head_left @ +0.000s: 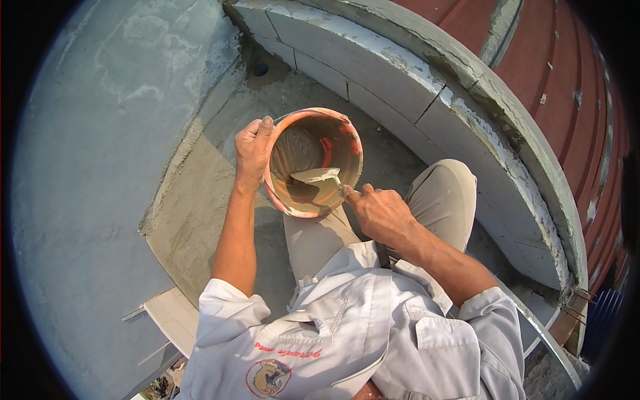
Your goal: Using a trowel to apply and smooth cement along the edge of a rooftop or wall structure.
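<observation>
My left hand [253,153] grips the left side of an orange plastic bucket [353,147], its thumb over the rim beside the wire handle. The bucket is tilted toward me above my knees, with wet grey mortar [300,150] smeared inside. My right hand [377,213] is closed on the handle of a pointed metal trowel [313,176], whose blade is inside the bucket near its lower side.
A curved low wall of pale blocks [360,53] borders a rough concrete floor [187,247] with a dark round hole [261,69]. Red ribbed roofing [520,47] lies beyond it; a grey-blue plastered surface [93,187] fills the left. A metal bar [553,347] is at lower right.
</observation>
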Demonstrator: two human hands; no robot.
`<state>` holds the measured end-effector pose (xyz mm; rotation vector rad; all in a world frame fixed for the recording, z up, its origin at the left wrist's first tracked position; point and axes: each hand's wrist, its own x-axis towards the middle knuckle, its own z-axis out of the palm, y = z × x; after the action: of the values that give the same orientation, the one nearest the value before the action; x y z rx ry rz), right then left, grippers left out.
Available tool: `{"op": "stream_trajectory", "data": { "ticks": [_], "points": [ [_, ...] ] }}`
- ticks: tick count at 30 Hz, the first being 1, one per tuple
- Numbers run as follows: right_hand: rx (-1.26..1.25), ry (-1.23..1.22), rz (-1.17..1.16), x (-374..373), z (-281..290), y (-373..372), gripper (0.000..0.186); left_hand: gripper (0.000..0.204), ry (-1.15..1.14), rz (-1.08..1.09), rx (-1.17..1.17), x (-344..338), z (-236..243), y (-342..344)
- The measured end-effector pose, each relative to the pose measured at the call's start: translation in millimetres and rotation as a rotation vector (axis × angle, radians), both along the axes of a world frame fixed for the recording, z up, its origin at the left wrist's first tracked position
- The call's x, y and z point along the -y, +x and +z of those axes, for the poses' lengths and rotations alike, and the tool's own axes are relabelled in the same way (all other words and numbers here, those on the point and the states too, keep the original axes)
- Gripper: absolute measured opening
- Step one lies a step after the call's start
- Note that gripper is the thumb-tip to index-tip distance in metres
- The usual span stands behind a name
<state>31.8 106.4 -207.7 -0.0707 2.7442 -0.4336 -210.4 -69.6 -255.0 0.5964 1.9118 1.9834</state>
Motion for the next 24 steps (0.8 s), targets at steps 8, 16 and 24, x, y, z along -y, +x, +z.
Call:
{"op": "stream_trajectory", "data": {
  "ticks": [8, 16, 24],
  "points": [
    [-0.122, 0.106, 0.125, 8.0, -24.8, 16.0, 0.056, 0.048, -0.088, 0.042, -0.096, -15.1, -5.6, 1.4],
    [-0.25, 0.074, -0.131, 7.8, -25.3, 10.0, 0.057, 0.049, -0.166, 0.053, -0.142, -28.6, 1.9, 14.8],
    [-0.331, 0.272, -0.156, 7.3, -9.7, 3.3, 0.043, 0.049, -0.197, 0.061, -0.139, -34.2, 5.8, 28.5]
  ]
}}
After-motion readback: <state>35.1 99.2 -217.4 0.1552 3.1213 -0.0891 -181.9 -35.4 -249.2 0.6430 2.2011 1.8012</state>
